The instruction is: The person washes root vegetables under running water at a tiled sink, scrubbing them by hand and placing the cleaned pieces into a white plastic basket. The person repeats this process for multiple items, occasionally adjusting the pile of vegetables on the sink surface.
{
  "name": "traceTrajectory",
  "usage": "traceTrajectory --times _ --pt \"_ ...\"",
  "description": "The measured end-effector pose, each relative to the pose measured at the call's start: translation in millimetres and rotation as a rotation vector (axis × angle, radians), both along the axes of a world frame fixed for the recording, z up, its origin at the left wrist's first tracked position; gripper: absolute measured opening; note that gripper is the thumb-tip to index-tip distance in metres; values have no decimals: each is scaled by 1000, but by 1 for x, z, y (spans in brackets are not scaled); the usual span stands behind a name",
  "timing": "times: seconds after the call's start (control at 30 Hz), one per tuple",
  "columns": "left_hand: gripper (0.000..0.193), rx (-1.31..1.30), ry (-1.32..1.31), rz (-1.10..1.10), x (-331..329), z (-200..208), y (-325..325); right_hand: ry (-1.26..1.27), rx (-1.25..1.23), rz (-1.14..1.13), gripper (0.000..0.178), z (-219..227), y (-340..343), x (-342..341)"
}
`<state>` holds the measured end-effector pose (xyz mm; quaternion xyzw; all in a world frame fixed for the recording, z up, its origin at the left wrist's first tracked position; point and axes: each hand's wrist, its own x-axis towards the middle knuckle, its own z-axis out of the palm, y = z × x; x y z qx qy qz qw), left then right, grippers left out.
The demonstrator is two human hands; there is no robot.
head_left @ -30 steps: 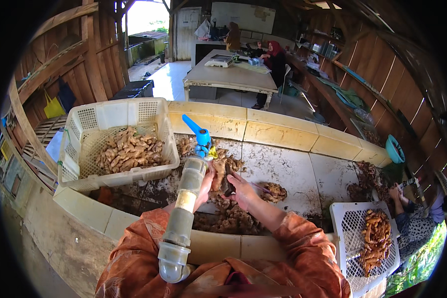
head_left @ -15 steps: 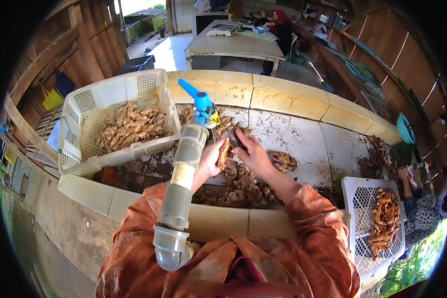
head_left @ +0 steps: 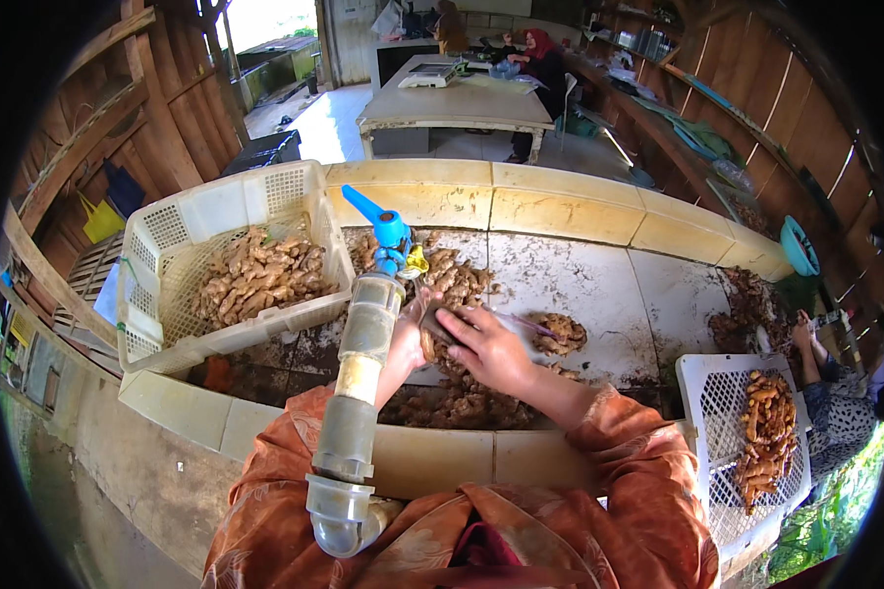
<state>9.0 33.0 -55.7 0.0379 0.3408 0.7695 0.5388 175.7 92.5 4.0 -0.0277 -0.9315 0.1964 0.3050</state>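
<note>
My left hand (head_left: 405,342) is closed round a ginger root (head_left: 427,344), partly hidden behind my fingers and the pipe. My right hand (head_left: 493,349) grips a dark brown, block-like piece (head_left: 438,322) and presses it against the ginger; its exact kind I cannot make out. Below my hands lies a heap of muddy ginger (head_left: 462,402) in the tiled basin (head_left: 589,285). More ginger roots (head_left: 457,279) sit just beyond my hands, and a separate ginger clump (head_left: 560,335) rests to the right.
A grey pipe (head_left: 348,432) with a blue valve (head_left: 391,232) rises before my left forearm. At left stands a white crate (head_left: 198,208) holding ginger. A white mesh tray (head_left: 695,393) with ginger is at right, near another person's hands (head_left: 805,339). A table (head_left: 452,106) stands beyond.
My right hand has come in against the left, bringing the dark piece onto the ginger. The ginger has turned and is now more covered. The view has shifted slightly.
</note>
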Motion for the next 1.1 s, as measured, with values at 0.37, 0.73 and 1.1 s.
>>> traceTrajectory --times 0.37,0.73,1.1 --pt "48 -20 149 -49 6 10 7 -157 -484 -199 56 -6 0 -30" --pt "35 70 -9 106 7 13 2 -205 -210 -6 54 -7 6 -23" --pt "48 264 -8 26 3 21 -3 -72 57 -56 52 11 -2 -22"
